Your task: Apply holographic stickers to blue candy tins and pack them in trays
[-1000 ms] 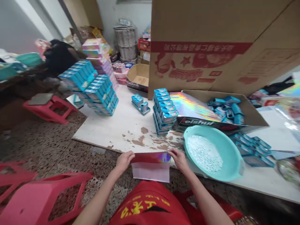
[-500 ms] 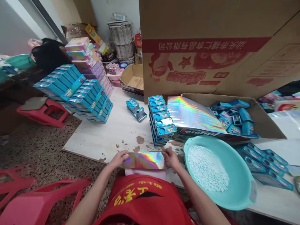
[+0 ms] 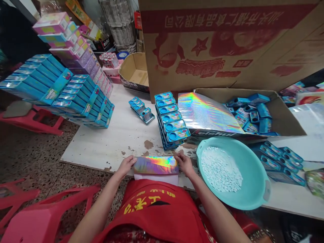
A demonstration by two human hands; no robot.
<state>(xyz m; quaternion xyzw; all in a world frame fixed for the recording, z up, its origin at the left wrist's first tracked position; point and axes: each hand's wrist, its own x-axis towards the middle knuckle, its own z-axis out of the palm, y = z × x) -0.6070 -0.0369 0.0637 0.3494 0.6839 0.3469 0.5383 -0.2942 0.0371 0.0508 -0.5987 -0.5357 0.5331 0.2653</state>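
A shiny holographic foil sheet (image 3: 155, 165) is stretched across the table's front edge, close to the red apron. A white strip shows below its near edge. My left hand (image 3: 128, 164) pinches its left end, and my right hand (image 3: 185, 163) pinches the right end. Just beyond the sheet stand stacked blue candy boxes (image 3: 174, 126) with round marks on top. To the right of my right hand is a turquoise basin (image 3: 253, 168) holding many small white candies (image 3: 221, 168).
More holographic sheets (image 3: 206, 113) lie across an open carton (image 3: 286, 121) with loose blue boxes. Filled blue display boxes (image 3: 86, 101) are stacked at left. A small blue tray (image 3: 141, 110) sits mid-table. Behind stands a large cardboard box (image 3: 215, 44); red stools (image 3: 32, 216) are at lower left.
The camera view has shifted, so the table and stacks appear higher and a little further left. Both hands keep their hold on the ends of the foil sheet.
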